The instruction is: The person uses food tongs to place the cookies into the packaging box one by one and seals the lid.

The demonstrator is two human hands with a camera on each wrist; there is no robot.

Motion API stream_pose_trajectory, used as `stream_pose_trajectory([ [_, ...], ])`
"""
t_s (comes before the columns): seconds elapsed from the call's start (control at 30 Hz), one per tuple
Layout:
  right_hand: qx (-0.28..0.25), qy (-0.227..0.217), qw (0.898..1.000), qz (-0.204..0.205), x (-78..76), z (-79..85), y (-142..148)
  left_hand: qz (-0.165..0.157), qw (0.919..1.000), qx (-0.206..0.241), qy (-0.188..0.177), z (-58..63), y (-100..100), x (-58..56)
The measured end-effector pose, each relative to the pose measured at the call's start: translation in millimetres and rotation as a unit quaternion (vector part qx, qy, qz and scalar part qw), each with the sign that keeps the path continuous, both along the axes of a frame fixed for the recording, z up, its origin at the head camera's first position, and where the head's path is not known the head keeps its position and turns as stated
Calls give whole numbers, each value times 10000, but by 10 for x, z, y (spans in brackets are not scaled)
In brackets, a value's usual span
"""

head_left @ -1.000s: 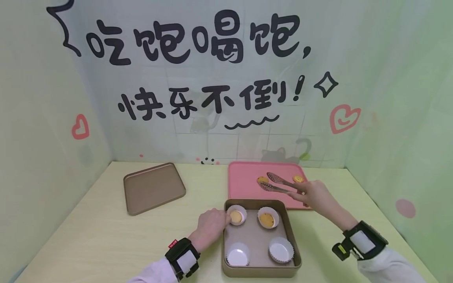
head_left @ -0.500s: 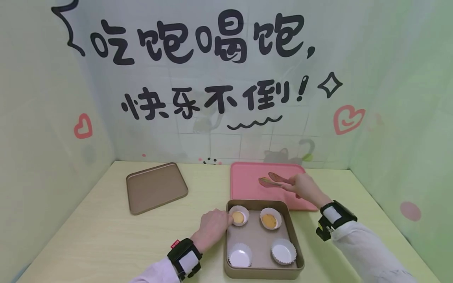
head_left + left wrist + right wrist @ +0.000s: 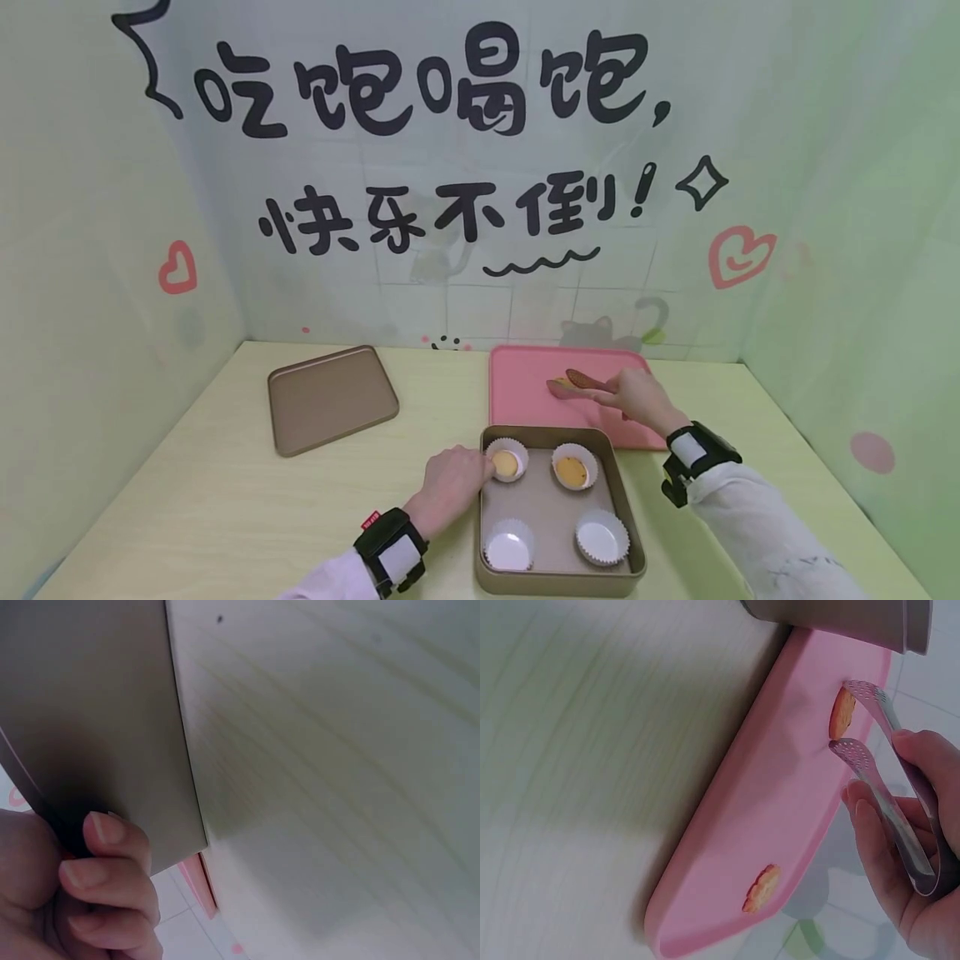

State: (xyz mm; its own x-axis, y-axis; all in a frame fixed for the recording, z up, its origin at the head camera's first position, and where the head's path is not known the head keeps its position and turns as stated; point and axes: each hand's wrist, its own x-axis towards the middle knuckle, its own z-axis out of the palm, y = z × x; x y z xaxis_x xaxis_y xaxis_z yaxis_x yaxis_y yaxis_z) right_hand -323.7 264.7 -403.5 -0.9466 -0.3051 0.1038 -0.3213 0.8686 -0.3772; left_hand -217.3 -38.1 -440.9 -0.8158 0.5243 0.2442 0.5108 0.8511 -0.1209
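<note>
My right hand (image 3: 633, 398) grips metal tongs (image 3: 581, 383) over the pink tray (image 3: 525, 392). The tong tips (image 3: 847, 724) straddle a round cookie (image 3: 843, 712) lying on the tray. A second cookie (image 3: 761, 889) lies further along the pink tray (image 3: 780, 810). My left hand (image 3: 450, 479) holds the left rim of a brown baking pan (image 3: 558, 582), its fingers (image 3: 105, 862) curled against the pan's wall (image 3: 97, 712). The pan holds paper liners: two back ones (image 3: 506, 461) (image 3: 573, 468) are filled, two front ones (image 3: 510, 546) (image 3: 602, 536) are empty.
A flat brown tray (image 3: 332, 398) lies at the back left of the pale yellow-green table (image 3: 225, 500). Walls with black lettering and heart stickers close in the back and both sides.
My right hand has moved back and left over the pink tray, and the tong tips now sit around the cookie. The left hand stays on the pan rim.
</note>
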Motion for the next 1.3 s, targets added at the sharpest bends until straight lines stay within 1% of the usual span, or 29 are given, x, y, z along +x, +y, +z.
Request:
stream_pose_trajectory([
  [0.1,1,-101,9999,-64,-4,-7,-3,-9,10000,-10,-1,1,0,4],
  [0.2,-9,-61,10000,-19,-10,-18,1,-17,10000,25,-26,5,2,8],
  [0.37,-210,-97,9997,-1,-4,-36,14,-8,10000,25,-67,7,8,13],
  [0.63,-514,48,9987,-12,8,-90,34,-47,10000,12,80,0,5,11],
  [0.83,-370,174,9992,2,21,-90,48,-76,9998,30,160,-2,1,15],
  [0.9,-256,273,9993,-11,30,-88,54,-74,9998,5,159,-1,-1,16],
  [1.07,-77,637,9979,125,61,-94,70,-55,9998,-81,154,0,-5,13],
  [1.3,-28,746,9971,115,105,-101,89,-61,9998,-43,168,-1,-10,15],
])
